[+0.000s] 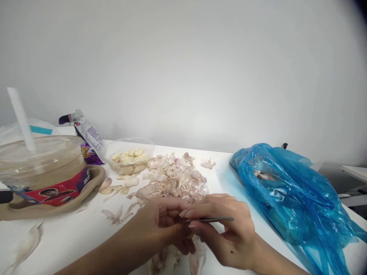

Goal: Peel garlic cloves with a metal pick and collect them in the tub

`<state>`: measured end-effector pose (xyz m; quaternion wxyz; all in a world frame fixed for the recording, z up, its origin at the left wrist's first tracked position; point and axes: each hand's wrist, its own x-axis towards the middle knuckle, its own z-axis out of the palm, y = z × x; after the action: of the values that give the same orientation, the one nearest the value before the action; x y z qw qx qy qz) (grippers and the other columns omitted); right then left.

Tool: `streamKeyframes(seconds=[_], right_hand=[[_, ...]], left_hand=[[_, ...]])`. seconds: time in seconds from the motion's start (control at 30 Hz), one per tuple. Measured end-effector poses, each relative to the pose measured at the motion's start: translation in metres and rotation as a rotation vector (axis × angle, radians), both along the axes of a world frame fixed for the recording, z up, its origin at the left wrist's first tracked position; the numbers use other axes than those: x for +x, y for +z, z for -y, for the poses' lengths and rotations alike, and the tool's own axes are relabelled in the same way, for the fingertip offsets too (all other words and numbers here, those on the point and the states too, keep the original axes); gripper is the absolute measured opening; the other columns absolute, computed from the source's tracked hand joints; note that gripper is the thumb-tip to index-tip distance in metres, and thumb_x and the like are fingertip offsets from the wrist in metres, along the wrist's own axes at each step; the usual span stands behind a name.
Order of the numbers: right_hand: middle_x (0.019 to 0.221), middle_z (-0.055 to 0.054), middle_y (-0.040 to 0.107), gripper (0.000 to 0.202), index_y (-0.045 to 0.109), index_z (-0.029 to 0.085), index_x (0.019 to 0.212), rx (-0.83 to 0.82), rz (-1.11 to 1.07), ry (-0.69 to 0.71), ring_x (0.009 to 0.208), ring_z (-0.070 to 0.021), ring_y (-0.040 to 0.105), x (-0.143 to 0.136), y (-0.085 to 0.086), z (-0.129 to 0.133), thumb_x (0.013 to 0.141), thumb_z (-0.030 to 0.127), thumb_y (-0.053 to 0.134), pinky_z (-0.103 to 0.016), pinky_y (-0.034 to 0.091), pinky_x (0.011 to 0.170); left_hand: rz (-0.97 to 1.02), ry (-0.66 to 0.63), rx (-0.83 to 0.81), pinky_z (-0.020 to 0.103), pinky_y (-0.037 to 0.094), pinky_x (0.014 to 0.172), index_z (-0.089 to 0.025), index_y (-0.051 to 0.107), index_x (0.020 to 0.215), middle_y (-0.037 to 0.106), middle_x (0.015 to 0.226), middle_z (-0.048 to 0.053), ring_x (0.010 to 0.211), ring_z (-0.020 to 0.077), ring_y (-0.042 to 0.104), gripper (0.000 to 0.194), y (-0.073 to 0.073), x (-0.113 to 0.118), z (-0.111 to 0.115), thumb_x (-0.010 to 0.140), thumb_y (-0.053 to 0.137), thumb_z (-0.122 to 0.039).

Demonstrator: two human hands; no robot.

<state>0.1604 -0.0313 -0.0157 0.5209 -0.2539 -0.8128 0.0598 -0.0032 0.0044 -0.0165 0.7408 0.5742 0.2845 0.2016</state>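
Note:
My right hand [229,229] pinches a thin metal utensil [219,219] with a rounded handle end; its working end is hidden between my fingers, so I cannot tell whether it is a knife or a spoon. Meeting it fingertip to fingertip, my left hand [172,223] is closed with curled fingers, and whatever it holds is hidden. Just beyond both hands lies a heap of papery garlic skins [177,177]. More skins [166,259] lie under my hands at the near side. Behind to the left, a clear plastic bowl [150,147] contains several peeled garlic cloves [132,154].
At the left stands a large drink cup [63,164] with a white straw, in a cardboard carrier [96,177]. A purple snack packet [90,152] is behind it. Loose cloves [106,183] lie near the bowl. A blue plastic bag [286,191] takes up the right side.

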Motion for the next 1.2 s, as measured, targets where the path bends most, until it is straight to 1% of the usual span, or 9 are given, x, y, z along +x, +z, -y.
streamKeyframes(seconds=[0.13, 0.23, 0.3, 0.4, 0.63, 0.83, 1.03, 1.2], right_hand=[[0.073, -0.008, 0.072, 0.011, 0.062, 0.012, 0.089, -0.05, -0.002, 0.023, 0.063, -0.014, 0.068, -0.0002, 0.0003, 0.0018, 0.085, 0.017, 0.053, -0.023, 0.054, 0.058], [0.074, -0.006, 0.072, 0.011, 0.062, 0.014, 0.091, -0.115, 0.046, 0.048, 0.065, -0.0132, 0.067, 0.0003, -0.0008, 0.0027, 0.085, 0.019, 0.055, -0.022, 0.051, 0.058], [0.072, -0.005, 0.071, 0.01, 0.062, 0.014, 0.091, -0.126, 0.076, 0.053, 0.064, -0.0129, 0.066, 0.0005, -0.0019, 0.0025, 0.085, 0.019, 0.055, -0.022, 0.05, 0.058], [0.069, -0.005, 0.07, 0.01, 0.061, 0.014, 0.091, -0.106, 0.08, 0.052, 0.062, -0.0124, 0.065, 0.0007, -0.0038, 0.0016, 0.085, 0.019, 0.055, -0.021, 0.048, 0.056], [0.071, -0.004, 0.071, 0.01, 0.061, 0.015, 0.092, -0.077, 0.058, 0.049, 0.062, -0.0119, 0.065, 0.0009, -0.0052, 0.0006, 0.086, 0.019, 0.054, -0.021, 0.049, 0.056], [0.072, -0.005, 0.071, 0.012, 0.061, 0.015, 0.092, -0.066, 0.059, 0.028, 0.063, -0.0127, 0.066, 0.0003, -0.0042, 0.0001, 0.086, 0.02, 0.052, -0.022, 0.052, 0.056], [0.073, -0.007, 0.072, 0.012, 0.062, 0.013, 0.091, -0.052, 0.025, 0.039, 0.063, -0.0137, 0.067, 0.0003, -0.0034, 0.0009, 0.085, 0.019, 0.053, -0.023, 0.053, 0.056], [0.07, -0.007, 0.072, 0.012, 0.062, 0.014, 0.089, -0.029, 0.022, -0.005, 0.06, -0.0134, 0.067, 0.0001, 0.0011, 0.0014, 0.086, 0.018, 0.051, -0.022, 0.054, 0.055]], left_hand=[[0.011, -0.022, -0.018, 0.026, 0.045, 0.062, -0.014, 0.065, 0.077, 0.065, 0.067, 0.0, 0.062, 0.0134, 0.06, 0.015, 0.0004, 0.0003, 0.0008, 0.07, 0.071, -0.026], [-0.009, -0.036, -0.003, 0.025, 0.043, 0.062, -0.014, 0.065, 0.078, 0.063, 0.067, 0.0, 0.063, 0.0129, 0.059, 0.014, 0.0006, 0.0006, 0.0011, 0.07, 0.071, -0.024], [-0.018, -0.043, 0.004, 0.025, 0.042, 0.062, -0.013, 0.065, 0.078, 0.062, 0.066, 0.0, 0.063, 0.013, 0.058, 0.014, 0.0012, 0.0008, 0.0015, 0.07, 0.071, -0.023], [-0.017, -0.043, 0.004, 0.026, 0.042, 0.064, -0.013, 0.065, 0.079, 0.063, 0.068, 0.0, 0.065, 0.0137, 0.058, 0.014, 0.0027, 0.0008, 0.002, 0.071, 0.069, -0.025], [-0.023, -0.026, -0.022, 0.026, 0.043, 0.063, -0.014, 0.065, 0.077, 0.064, 0.065, 0.0, 0.063, 0.0132, 0.059, 0.013, 0.0033, 0.0015, 0.0016, 0.07, 0.071, -0.023], [-0.003, -0.025, -0.046, 0.025, 0.044, 0.063, -0.014, 0.065, 0.077, 0.065, 0.066, 0.0, 0.063, 0.0126, 0.06, 0.013, 0.0038, 0.0006, 0.0024, 0.07, 0.071, -0.022], [0.005, -0.012, -0.041, 0.025, 0.045, 0.063, -0.014, 0.066, 0.077, 0.065, 0.067, 0.0, 0.064, 0.0127, 0.06, 0.013, 0.0034, 0.0002, 0.002, 0.07, 0.072, -0.022], [0.019, -0.009, -0.054, 0.026, 0.046, 0.062, -0.015, 0.065, 0.074, 0.065, 0.065, 0.0, 0.06, 0.0126, 0.061, 0.013, 0.0009, 0.0008, 0.0005, 0.068, 0.073, -0.024]])
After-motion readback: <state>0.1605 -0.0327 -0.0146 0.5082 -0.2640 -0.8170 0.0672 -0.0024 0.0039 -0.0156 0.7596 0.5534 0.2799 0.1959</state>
